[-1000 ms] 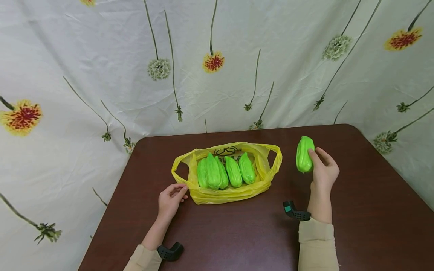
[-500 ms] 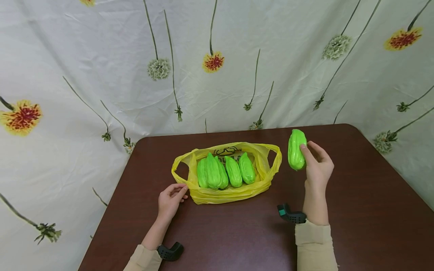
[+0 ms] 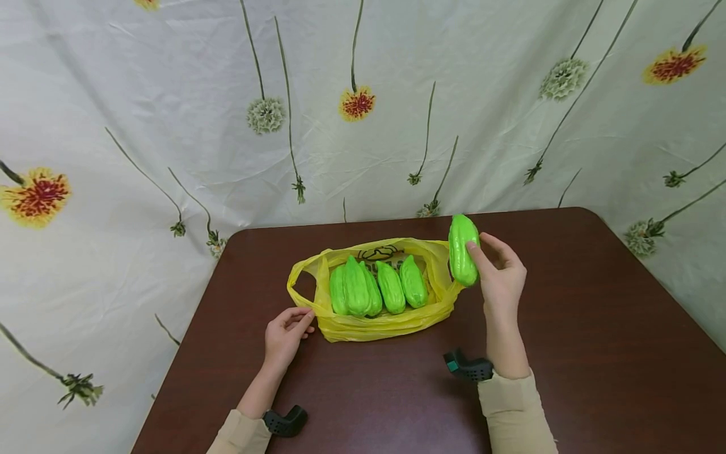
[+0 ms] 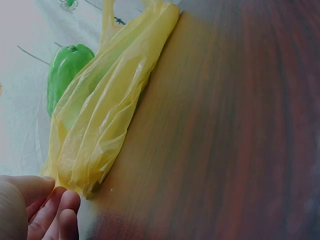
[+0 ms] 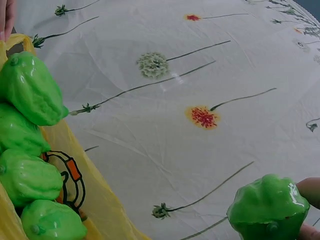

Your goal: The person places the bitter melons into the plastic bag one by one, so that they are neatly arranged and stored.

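Observation:
An opened yellow plastic bag (image 3: pixel 363 331) lies on the table with several glossy green ribbed gourds (image 3: pixel 391 288) side by side inside. At its near left corner, my left hand (image 3: pixel 285 337) pinches the bag's edge between thumb and fingers; the left wrist view shows the fingertips (image 4: pixel 70 201) on the yellow film. Another green ribbed gourd (image 3: pixel 463 251) is gripped upright by my right hand (image 3: pixel 503 280). It is raised over the bag's right handle, which it partly covers. In the right wrist view this gourd (image 5: pixel 270 207) appears at lower right, apart from the bagged ones.
The dark brown table (image 3: pixel 595 353) has a rounded far edge. Behind it hangs a white cloth (image 3: pixel 317 157) printed with flowers. A black wrist camera (image 3: pixel 469 367) sits on the right wrist and another wrist camera (image 3: pixel 285 421) on the left.
My right hand has moved left with the gourd, from beyond the bag's right side to above its right handle. The left hand and the bag have stayed put.

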Demonstrator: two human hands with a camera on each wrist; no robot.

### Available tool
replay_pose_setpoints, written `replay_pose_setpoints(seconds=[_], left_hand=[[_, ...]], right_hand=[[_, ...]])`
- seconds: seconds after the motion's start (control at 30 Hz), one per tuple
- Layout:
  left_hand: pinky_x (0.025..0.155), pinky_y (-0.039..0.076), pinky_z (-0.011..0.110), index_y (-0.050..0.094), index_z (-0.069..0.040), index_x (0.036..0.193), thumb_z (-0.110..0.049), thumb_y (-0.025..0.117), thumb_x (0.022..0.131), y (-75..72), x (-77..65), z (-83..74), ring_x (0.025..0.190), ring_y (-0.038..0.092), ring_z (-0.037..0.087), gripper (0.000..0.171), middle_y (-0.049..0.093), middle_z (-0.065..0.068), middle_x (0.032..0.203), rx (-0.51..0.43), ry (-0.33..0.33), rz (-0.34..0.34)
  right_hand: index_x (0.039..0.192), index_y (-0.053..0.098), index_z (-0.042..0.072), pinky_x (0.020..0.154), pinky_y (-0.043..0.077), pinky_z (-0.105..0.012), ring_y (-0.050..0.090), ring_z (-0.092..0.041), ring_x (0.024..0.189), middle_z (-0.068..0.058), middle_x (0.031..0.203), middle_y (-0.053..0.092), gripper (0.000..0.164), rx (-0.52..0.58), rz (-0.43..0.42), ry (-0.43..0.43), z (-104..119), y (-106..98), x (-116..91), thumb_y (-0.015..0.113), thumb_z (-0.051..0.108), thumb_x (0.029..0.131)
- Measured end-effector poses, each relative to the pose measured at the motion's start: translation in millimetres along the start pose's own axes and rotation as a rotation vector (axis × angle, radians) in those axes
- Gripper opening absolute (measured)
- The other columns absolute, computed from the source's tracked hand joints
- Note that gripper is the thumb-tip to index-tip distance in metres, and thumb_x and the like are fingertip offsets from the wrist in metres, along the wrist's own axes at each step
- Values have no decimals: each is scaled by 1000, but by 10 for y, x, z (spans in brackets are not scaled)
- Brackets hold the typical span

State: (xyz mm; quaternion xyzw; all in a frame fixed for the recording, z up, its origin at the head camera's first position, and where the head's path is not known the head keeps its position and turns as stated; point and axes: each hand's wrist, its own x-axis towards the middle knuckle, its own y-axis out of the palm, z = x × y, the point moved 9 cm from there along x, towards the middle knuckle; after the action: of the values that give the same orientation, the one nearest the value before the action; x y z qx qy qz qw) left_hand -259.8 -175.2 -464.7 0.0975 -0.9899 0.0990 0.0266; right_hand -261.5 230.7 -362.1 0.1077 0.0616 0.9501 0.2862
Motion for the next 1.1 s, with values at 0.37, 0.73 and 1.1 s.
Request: replay_pose_setpoints(seconds=[0.37,0.73,1.1], left_hand=[[59,53,23,66,8,100,-5,67,87,3,-2,-6,64,64,15,18,66,22,92,-3,-3,-2],[60,53,23,66,8,100,-6,67,87,1,15,37,65,65,19,19,66,23,93,2,-10,0],[59,53,23,68,3,100,-18,72,85,-25,109,294,64,65,16,26,68,15,91,-7,15,-25]], right_hand=[[118,63,0,74,52,-20,62,-14,90,-7,110,62,40,-30,95,-17,-101,271,-109,73,15,83],[114,65,1,77,50,-20,60,-23,96,-11,113,62,36,-56,147,-11,-243,448,-163,74,14,82],[115,64,1,83,49,-23,61,-23,101,-12,115,61,35,-93,203,19,-445,571,-192,72,14,83]])
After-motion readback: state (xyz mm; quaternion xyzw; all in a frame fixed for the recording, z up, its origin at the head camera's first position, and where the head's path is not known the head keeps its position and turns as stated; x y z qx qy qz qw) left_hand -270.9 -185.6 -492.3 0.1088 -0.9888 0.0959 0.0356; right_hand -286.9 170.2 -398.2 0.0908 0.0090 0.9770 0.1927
